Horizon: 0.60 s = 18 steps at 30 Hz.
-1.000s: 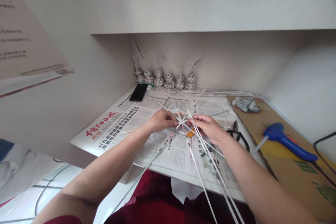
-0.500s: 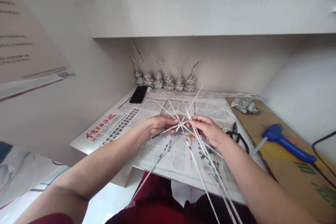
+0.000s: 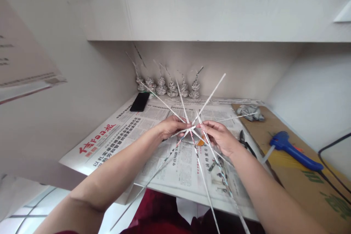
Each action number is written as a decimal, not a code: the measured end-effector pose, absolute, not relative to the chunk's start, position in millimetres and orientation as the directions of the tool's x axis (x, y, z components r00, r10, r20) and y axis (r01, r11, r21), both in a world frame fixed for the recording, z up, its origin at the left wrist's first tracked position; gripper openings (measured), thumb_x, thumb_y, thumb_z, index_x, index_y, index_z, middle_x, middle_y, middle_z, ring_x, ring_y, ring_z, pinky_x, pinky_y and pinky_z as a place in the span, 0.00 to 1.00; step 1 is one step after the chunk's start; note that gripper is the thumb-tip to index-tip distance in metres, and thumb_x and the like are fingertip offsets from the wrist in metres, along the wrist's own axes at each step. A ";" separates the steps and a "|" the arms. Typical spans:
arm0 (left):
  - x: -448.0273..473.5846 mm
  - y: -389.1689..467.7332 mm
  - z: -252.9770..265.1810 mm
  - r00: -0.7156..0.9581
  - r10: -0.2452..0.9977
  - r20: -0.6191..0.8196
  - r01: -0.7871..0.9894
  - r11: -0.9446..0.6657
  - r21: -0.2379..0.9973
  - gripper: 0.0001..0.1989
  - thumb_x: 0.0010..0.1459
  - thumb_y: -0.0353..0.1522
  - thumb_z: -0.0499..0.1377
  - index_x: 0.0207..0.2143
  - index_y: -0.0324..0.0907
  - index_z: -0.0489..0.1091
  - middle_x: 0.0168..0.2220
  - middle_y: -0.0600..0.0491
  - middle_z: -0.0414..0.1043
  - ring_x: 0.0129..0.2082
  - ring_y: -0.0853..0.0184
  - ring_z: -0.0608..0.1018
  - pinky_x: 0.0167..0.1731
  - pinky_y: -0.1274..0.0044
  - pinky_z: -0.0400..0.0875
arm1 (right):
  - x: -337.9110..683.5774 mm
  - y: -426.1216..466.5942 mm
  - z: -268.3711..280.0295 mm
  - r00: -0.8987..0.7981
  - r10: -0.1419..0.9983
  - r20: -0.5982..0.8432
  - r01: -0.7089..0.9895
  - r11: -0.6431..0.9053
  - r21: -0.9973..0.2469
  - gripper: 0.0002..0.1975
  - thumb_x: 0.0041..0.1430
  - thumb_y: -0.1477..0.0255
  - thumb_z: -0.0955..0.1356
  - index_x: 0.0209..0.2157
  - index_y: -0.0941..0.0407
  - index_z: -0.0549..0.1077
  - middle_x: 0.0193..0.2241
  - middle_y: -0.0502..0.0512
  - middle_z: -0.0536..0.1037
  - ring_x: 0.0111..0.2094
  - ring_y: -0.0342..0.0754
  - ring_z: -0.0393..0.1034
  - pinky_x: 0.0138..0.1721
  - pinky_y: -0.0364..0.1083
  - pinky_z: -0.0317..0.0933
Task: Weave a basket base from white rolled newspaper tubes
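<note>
Several thin rolled newspaper sticks [image 3: 201,164] cross at one centre and spread outward like a star above the table. My left hand [image 3: 173,125] is closed on the left of the crossing, thumb and fingers pinching the sticks. On the other side my right hand [image 3: 216,134] pinches a stick close to the centre, with a long bent one running past its fingertips toward my lap. Some fingertips of both hands are hidden under the sticks. Beneath them lies a newspaper sheet [image 3: 156,170] covering the table.
Several small gourd-shaped woven paper pieces [image 3: 172,89] line the back wall, beside a black phone [image 3: 139,101]. More paper sticks [image 3: 216,101] lie behind. To the right are pruning shears [image 3: 244,140], a grey crumpled cloth [image 3: 251,112] and a blue glue gun [image 3: 296,155] on cardboard.
The crossed sticks have tilted, their far ends now standing higher against the back wall. Both hands keep their pinch near the centre. The view has shifted slightly.
</note>
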<state>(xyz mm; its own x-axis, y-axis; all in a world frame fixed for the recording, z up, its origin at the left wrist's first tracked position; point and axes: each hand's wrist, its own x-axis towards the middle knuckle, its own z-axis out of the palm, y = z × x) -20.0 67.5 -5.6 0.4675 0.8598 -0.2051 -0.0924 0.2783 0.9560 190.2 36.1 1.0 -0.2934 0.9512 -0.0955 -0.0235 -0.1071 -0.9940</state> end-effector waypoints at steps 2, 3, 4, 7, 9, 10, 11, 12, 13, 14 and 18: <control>-22.5 67.7 -11.1 0.495 0.850 -0.179 -0.133 0.278 0.951 0.17 0.43 0.35 0.71 0.34 0.31 0.77 0.28 0.47 0.76 0.21 0.75 0.71 0.19 0.83 0.62 | 189.7 35.8 -0.1 -0.289 0.952 -0.105 -0.007 -0.111 -0.994 0.19 0.46 0.56 0.75 0.33 0.57 0.76 0.21 0.45 0.66 0.17 0.36 0.55 0.14 0.38 0.46; -23.9 67.6 -13.9 0.511 0.844 -0.163 -0.148 0.273 0.951 0.17 0.43 0.34 0.71 0.34 0.32 0.77 0.28 0.47 0.76 0.21 0.76 0.70 0.20 0.83 0.62 | 189.2 35.7 -1.1 -0.288 0.951 -0.109 0.002 -0.113 -0.994 0.19 0.46 0.55 0.75 0.32 0.57 0.76 0.21 0.45 0.67 0.18 0.36 0.55 0.14 0.38 0.46; -25.2 67.5 -16.4 0.520 0.841 -0.147 -0.158 0.264 0.951 0.17 0.43 0.33 0.71 0.34 0.32 0.77 0.28 0.47 0.76 0.21 0.76 0.70 0.20 0.83 0.62 | 188.5 35.5 -2.3 -0.286 0.952 -0.112 0.011 -0.113 -0.993 0.19 0.46 0.55 0.75 0.31 0.57 0.76 0.21 0.46 0.67 0.18 0.36 0.56 0.14 0.38 0.46; -27.5 67.0 -20.7 0.522 0.842 -0.134 -0.165 0.254 0.953 0.15 0.42 0.32 0.71 0.33 0.31 0.77 0.28 0.47 0.75 0.21 0.75 0.71 0.20 0.83 0.62 | 186.1 35.1 -6.0 -0.279 0.952 -0.126 0.046 -0.118 -0.992 0.19 0.47 0.55 0.74 0.30 0.57 0.75 0.21 0.46 0.67 0.18 0.37 0.56 0.14 0.38 0.45; -27.3 66.6 -20.5 0.515 0.844 -0.150 -0.160 0.266 0.951 0.15 0.42 0.32 0.71 0.32 0.31 0.77 0.28 0.47 0.75 0.22 0.74 0.71 0.20 0.83 0.63 | 185.3 35.1 -7.9 -0.274 0.951 -0.140 0.061 -0.129 -0.990 0.19 0.47 0.55 0.74 0.31 0.57 0.76 0.19 0.45 0.66 0.17 0.36 0.54 0.14 0.38 0.43; -26.8 66.4 -19.8 0.512 0.845 -0.156 -0.160 0.272 0.949 0.15 0.41 0.32 0.71 0.32 0.31 0.77 0.28 0.47 0.75 0.22 0.74 0.72 0.21 0.83 0.63 | 185.5 35.2 -8.4 -0.274 0.950 -0.150 0.063 -0.137 -0.989 0.19 0.48 0.55 0.74 0.31 0.57 0.76 0.18 0.44 0.65 0.16 0.36 0.53 0.14 0.38 0.42; -26.3 66.2 -18.9 0.507 0.847 -0.160 -0.162 0.276 0.947 0.15 0.41 0.32 0.72 0.32 0.31 0.77 0.28 0.47 0.75 0.22 0.74 0.72 0.21 0.82 0.64 | 186.1 35.5 -8.7 -0.275 0.948 -0.159 0.062 -0.148 -0.987 0.18 0.49 0.55 0.73 0.31 0.57 0.76 0.17 0.44 0.64 0.16 0.36 0.52 0.14 0.38 0.41; -25.8 65.9 -17.8 0.503 0.849 -0.162 -0.166 0.279 0.946 0.16 0.41 0.32 0.72 0.31 0.31 0.77 0.28 0.47 0.75 0.22 0.74 0.72 0.22 0.82 0.64 | 187.1 35.9 -8.7 -0.279 0.945 -0.169 0.056 -0.160 -0.986 0.18 0.49 0.55 0.73 0.32 0.57 0.76 0.16 0.43 0.63 0.15 0.36 0.52 0.14 0.39 0.40; -25.4 65.7 -16.8 0.499 0.851 -0.162 -0.168 0.279 0.945 0.16 0.40 0.32 0.72 0.31 0.31 0.77 0.28 0.47 0.75 0.22 0.75 0.71 0.22 0.82 0.63 | 188.5 36.2 -8.3 -0.288 0.941 -0.178 0.046 -0.172 -0.984 0.18 0.50 0.56 0.73 0.32 0.57 0.76 0.16 0.44 0.64 0.15 0.36 0.52 0.15 0.39 0.41; -25.2 65.4 -15.9 0.496 0.853 -0.161 -0.170 0.277 0.946 0.16 0.41 0.33 0.72 0.32 0.31 0.77 0.28 0.47 0.75 0.22 0.75 0.71 0.21 0.83 0.63 | 190.2 36.5 -7.6 -0.303 0.934 -0.188 0.032 -0.187 -0.982 0.17 0.49 0.57 0.74 0.32 0.57 0.76 0.17 0.44 0.65 0.16 0.36 0.54 0.15 0.39 0.42; -25.1 64.2 -13.9 0.515 0.847 -0.131 -0.178 0.255 0.950 0.18 0.43 0.36 0.71 0.32 0.31 0.77 0.29 0.45 0.76 0.20 0.76 0.69 0.19 0.83 0.60 | 197.4 37.0 -2.9 -0.392 0.894 -0.218 -0.034 -0.251 -0.967 0.16 0.47 0.63 0.75 0.35 0.58 0.77 0.20 0.46 0.69 0.19 0.37 0.58 0.19 0.39 0.48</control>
